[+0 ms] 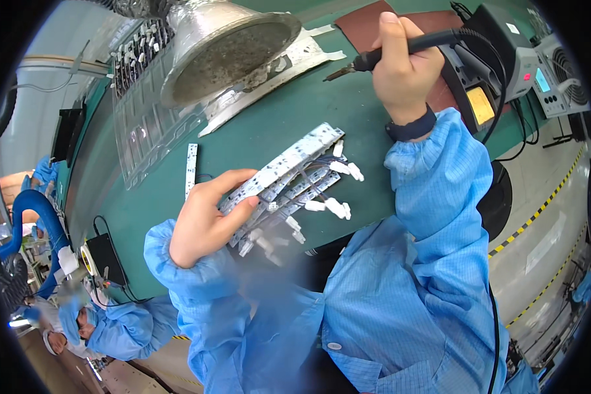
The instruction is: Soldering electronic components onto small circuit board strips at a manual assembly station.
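My left hand (207, 213) grips the near end of a stack of long, narrow white circuit boards (285, 161), thumb on one side and fingers on the other. Thin wires with several white plug connectors (335, 207) hang off the boards on the side toward me. My right hand (407, 72) is closed around the black handle of a soldering iron (366, 61). Its tip points left over the bench, well apart from the boards. To the left of my left hand lies one more narrow white board (191, 167), with a thin wire beside it.
A large metal fume hood (236, 56) overhangs the far side of the green bench (269, 111). A clear plastic tray (141, 141) lies left of it. At far right stands a soldering station (505, 49) with a yellow sponge (481, 105). A co-worker (121, 328) sits at lower left.
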{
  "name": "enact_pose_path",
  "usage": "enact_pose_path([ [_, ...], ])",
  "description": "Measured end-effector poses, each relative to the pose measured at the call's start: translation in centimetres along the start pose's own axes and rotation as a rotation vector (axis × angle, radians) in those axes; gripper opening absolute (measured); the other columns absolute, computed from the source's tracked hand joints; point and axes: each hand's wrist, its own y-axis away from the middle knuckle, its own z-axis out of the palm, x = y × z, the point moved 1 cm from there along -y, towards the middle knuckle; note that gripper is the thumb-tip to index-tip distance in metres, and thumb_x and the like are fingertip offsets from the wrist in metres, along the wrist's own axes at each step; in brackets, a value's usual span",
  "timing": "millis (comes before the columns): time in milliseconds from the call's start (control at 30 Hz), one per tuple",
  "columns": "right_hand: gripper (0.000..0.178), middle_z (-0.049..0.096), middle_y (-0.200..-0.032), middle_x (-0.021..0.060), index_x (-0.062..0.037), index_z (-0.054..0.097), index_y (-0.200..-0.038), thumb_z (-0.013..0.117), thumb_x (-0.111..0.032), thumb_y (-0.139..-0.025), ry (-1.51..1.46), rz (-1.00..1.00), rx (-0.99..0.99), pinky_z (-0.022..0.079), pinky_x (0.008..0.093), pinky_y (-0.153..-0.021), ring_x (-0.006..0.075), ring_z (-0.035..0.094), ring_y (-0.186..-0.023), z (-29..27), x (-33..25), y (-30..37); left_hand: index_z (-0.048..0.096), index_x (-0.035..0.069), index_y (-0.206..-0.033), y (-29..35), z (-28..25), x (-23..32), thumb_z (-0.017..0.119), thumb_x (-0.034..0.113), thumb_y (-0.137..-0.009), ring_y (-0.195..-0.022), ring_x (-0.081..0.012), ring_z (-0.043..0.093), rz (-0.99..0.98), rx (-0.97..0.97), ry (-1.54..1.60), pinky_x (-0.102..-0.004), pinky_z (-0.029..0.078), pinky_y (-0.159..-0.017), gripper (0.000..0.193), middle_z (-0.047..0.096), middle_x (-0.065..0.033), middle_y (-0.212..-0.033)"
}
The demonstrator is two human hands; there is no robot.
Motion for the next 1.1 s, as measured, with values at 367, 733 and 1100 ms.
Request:
enact_pose_path([
  [367, 0.035, 0.053, -0.059, 0.0003, 0.0003, 0.056, -0.064, 0.059, -0.016, -0.094, -0.015, 0.106, 0.023, 0.036, 0.0226, -0.050, 0.0064, 0.046, -0.054, 0.4, 0.1, 0.2, 0.063, -0.013, -0.113, 4.4, -3.1, 1.4, 0.061, 0.031, -0.090, -0.073, -0.0211, 0.065, 0.451, -0.140, 0.121, -0.0297, 0.049, -0.063, 0.049, 0.068, -0.0219, -0.096],
  [733, 0.037, 0.049, -0.058, 0.0010, -0.0011, 0.049, -0.064, 0.054, -0.015, -0.097, 0.015, 0.030, 0.013, 0.034, 0.0232, -0.052, 0.0067, 0.043, -0.055, 0.5, -0.7, 0.5, 0.051, -0.004, -0.134, -1.1, -2.0, -3.2, 0.060, 0.005, -0.093, -0.128, -0.0218, 0.050, 0.067, 0.263, 0.272, -0.0313, 0.035, -0.108, 0.044, 0.058, -0.0144, -0.132],
  [1100, 0.022, 0.041, -0.055, 0.0064, -0.0028, 0.044, -0.073, 0.046, -0.009, -0.094, -0.159, -0.336, -0.644, 0.028, 0.0331, -0.041, 0.0175, 0.038, -0.044, 4.6, -5.7, 6.0, 0.053, -0.003, -0.131, -2.1, -0.1, -5.3, 0.057, 0.000, -0.091, -0.110, -0.0275, 0.060, 0.180, 0.378, 0.101, -0.0317, 0.044, -0.096, 0.041, 0.062, -0.0180, -0.118],
])
